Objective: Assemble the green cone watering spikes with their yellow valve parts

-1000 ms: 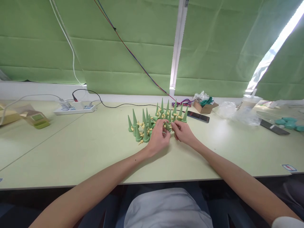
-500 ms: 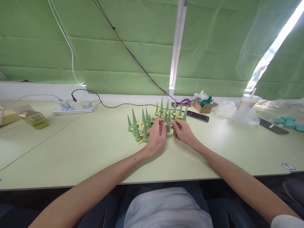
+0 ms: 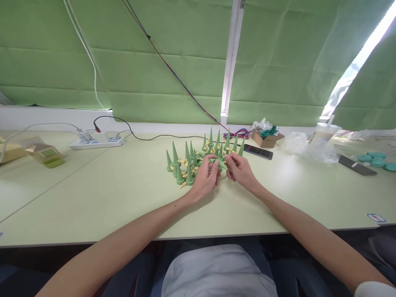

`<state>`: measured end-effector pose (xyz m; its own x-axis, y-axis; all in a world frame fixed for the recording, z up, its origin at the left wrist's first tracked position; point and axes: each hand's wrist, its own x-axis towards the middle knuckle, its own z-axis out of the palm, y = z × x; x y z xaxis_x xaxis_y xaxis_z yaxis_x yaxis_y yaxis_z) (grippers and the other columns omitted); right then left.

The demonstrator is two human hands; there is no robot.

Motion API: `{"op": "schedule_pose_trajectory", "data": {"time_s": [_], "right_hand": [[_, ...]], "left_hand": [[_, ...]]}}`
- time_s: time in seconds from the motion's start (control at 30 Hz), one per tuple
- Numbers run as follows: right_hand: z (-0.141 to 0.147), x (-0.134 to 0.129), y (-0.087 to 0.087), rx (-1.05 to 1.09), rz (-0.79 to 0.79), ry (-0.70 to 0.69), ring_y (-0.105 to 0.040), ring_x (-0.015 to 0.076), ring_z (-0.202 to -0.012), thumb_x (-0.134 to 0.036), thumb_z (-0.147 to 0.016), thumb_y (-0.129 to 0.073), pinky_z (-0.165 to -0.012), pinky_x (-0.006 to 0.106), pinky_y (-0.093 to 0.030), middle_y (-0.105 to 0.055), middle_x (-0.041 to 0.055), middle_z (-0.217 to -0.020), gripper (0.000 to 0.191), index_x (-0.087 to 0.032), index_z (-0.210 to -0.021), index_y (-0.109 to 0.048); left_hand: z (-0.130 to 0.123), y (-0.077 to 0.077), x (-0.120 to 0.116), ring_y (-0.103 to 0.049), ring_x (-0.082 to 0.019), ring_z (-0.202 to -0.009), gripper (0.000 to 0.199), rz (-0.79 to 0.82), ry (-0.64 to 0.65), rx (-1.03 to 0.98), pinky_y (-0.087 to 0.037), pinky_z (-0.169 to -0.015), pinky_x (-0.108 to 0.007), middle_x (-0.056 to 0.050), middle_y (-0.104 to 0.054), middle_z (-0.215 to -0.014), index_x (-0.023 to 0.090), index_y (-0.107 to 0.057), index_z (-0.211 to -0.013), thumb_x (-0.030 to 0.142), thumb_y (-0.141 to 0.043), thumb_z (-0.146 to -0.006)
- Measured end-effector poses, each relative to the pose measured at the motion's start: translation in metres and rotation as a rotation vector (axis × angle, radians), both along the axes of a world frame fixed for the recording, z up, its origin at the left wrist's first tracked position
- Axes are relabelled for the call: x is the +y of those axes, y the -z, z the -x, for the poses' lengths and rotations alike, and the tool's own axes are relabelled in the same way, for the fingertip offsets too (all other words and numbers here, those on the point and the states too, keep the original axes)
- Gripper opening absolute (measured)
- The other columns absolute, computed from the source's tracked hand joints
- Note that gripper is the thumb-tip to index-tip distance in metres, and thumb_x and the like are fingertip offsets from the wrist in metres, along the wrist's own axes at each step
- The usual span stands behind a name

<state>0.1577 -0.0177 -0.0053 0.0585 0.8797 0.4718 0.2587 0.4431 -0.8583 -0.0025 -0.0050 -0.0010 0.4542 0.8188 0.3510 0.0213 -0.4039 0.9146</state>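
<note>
My left hand [image 3: 206, 176] is closed on a green cone [image 3: 221, 163] that lies tilted, its narrow end toward the right. Close beside it, my right hand [image 3: 241, 171] is in a pinch at that end of the cone; a small yellow bit shows by its fingertips, too small to make out. Left of my hands stands a cluster of upright green cones [image 3: 180, 174] with small yellow pieces [image 3: 183, 185] around them. More upright green cones [image 3: 210, 140] with yellow pieces stand behind my hands.
A black phone [image 3: 258, 152] lies right of the cones. Beyond it are a small cardboard box [image 3: 266, 139], a plastic bag [image 3: 295, 142] and a lidded cup [image 3: 323, 133]. At the back left, a power strip [image 3: 97, 142] has cables; a thin black cable [image 3: 163, 135] runs along the back.
The green cone in my left hand has tipped from upright to lying toward the right. My right hand has shifted slightly and stays close to it.
</note>
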Motion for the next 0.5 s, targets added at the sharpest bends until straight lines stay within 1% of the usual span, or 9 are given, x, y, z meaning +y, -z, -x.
{"op": "schedule_pose_trajectory", "data": {"time_s": [0.1,0.27,0.4,0.5], "right_hand": [[0.0004,-0.0010,0.0007,-0.044,-0.027,0.027,-0.042,0.0096,-0.036,-0.057,-0.095,-0.049,-0.042,0.024,-0.035,-0.040,-0.0080,-0.046,0.044,-0.023,-0.069,-0.040],[0.0004,-0.0026,-0.0004,-0.147,-0.062,0.103,-0.038,0.0097,-0.040,-0.054,-0.096,-0.047,-0.044,0.025,-0.032,-0.038,-0.0065,-0.046,0.047,-0.022,-0.064,-0.038],[-0.0024,-0.0006,0.0000,-0.196,-0.039,0.130,-0.037,0.0103,-0.042,-0.053,-0.096,-0.047,-0.045,0.025,-0.031,-0.037,-0.0058,-0.045,0.048,-0.022,-0.061,-0.038],[-0.0045,0.0008,0.0014,-0.193,-0.005,0.118,-0.035,0.0100,-0.040,-0.053,-0.095,-0.047,-0.043,0.025,-0.029,-0.035,-0.0062,-0.044,0.048,-0.022,-0.060,-0.036]], "left_hand": [[0.0010,0.0011,0.0001,-0.049,-0.009,-0.045,0.036,0.004,0.025,-0.017,-0.038,-0.040,-0.020,0.005,-0.053,-0.070,0.024,-0.042,-0.118,0.053,-0.043,-0.097],[0.0020,0.0013,-0.0008,-0.049,-0.007,-0.046,0.039,-0.004,0.019,-0.003,-0.038,-0.042,-0.020,0.005,-0.052,-0.072,0.024,-0.041,-0.122,0.050,-0.049,-0.095],[0.0019,0.0041,0.0009,-0.049,-0.006,-0.047,0.036,-0.073,0.005,0.047,-0.038,-0.046,-0.020,0.005,-0.051,-0.074,0.024,-0.041,-0.123,0.044,-0.052,-0.094],[0.0019,0.0065,0.0022,-0.051,-0.007,-0.050,0.035,-0.154,-0.012,0.092,-0.039,-0.049,-0.021,0.003,-0.054,-0.082,0.024,-0.042,-0.123,0.039,-0.053,-0.093]]}}
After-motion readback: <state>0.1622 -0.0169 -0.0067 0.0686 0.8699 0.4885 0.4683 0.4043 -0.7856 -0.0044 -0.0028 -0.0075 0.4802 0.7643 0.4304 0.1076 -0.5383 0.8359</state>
